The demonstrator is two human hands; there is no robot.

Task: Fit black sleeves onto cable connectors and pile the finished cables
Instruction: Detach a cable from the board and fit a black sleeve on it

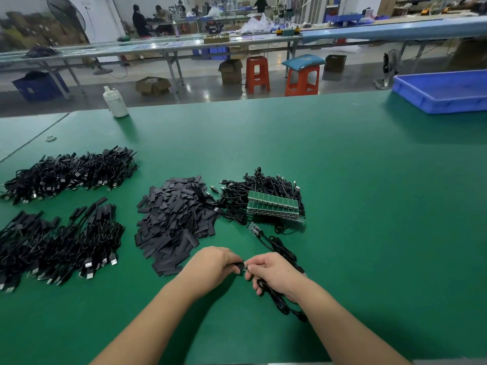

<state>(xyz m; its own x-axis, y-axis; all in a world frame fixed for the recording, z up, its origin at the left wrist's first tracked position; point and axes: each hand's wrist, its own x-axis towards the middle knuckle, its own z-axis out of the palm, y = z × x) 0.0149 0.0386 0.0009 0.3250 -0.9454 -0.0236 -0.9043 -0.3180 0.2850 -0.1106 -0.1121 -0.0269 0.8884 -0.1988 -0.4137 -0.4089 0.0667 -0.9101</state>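
Sleeve [238,266], small and black, sits pinched in the curled fingertips of your left hand [212,267], low and centre on the green table [342,180]. Your right hand [274,276] meets it, fingers curled round a connector end [246,268] of a black cable [276,301] whose slack loops under your right palm and trails toward you. The sleeve and connector touch between your two hands.

Just beyond your left hand lies a heap of loose black sleeves [171,225]. To its right, a tangle of unfinished cables [263,198] holds green circuit boards; one separate cable with a board end [266,238] lies between that tangle and your right hand. At far left sit two piles of finished cables [66,175], one behind the other [60,246]. A white bottle [115,102] stands at the table's far edge, and a blue tray [445,92] rests at the far right corner.
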